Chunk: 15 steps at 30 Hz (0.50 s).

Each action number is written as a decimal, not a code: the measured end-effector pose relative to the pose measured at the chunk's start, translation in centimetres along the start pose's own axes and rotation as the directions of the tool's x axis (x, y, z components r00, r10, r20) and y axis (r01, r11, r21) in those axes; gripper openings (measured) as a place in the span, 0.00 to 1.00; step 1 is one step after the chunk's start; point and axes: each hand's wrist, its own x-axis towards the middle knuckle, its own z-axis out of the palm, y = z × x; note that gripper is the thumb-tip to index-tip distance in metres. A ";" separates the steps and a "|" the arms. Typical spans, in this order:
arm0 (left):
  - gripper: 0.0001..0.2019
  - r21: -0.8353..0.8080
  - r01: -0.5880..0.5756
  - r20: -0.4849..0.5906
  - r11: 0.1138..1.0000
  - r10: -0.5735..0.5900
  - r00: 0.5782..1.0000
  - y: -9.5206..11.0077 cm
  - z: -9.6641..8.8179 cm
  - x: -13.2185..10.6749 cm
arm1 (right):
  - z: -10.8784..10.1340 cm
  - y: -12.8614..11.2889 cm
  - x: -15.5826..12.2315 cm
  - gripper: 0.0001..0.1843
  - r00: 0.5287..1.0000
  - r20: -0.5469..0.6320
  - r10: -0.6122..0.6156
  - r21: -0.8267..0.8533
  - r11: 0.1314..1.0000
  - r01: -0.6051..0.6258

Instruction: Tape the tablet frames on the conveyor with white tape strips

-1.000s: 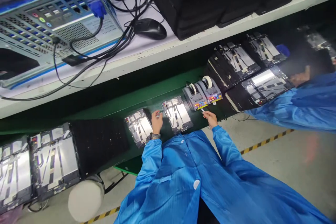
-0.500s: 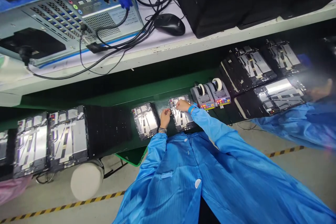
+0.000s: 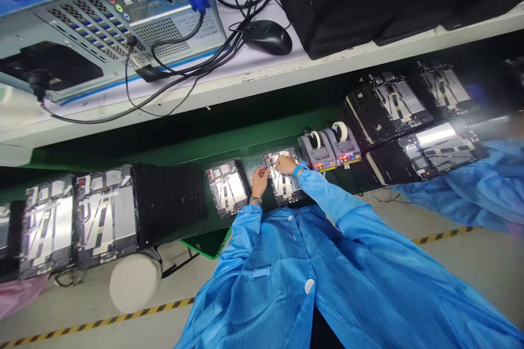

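In front of me an opened tablet-like device (image 3: 285,188), silver with dark cables and black edges, lies on the green bench. My left hand (image 3: 259,180) is at its upper left edge, fingers pinched together; whatever is between them is too small to name. Over the upper part of the same device my right hand (image 3: 286,164) is curled, fingertips down, with a blue band at the wrist. Whether it grips anything is hidden. Just left of my left hand lies another opened device (image 3: 227,190), propped on a dark stack.
Two tape dispensers (image 3: 318,151) with white rolls stand right of my right hand. More opened devices (image 3: 107,212) line the bench on both sides. A shelf (image 3: 245,84) carrying a computer case (image 3: 164,27) and mouse (image 3: 267,37) runs above. Another person's blue sleeve (image 3: 450,188) is at right.
My left hand has shifted slightly up and right, closer to the device. My right hand stays over the upper part of the device, almost unmoved.
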 end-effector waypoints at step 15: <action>0.14 0.582 0.006 -0.062 0.813 0.037 0.997 4.2 0.6 -1.2 | -0.7 -1.6 -1.6 0.08 0.999 -0.028 0.045 -0.019 0.999 -0.046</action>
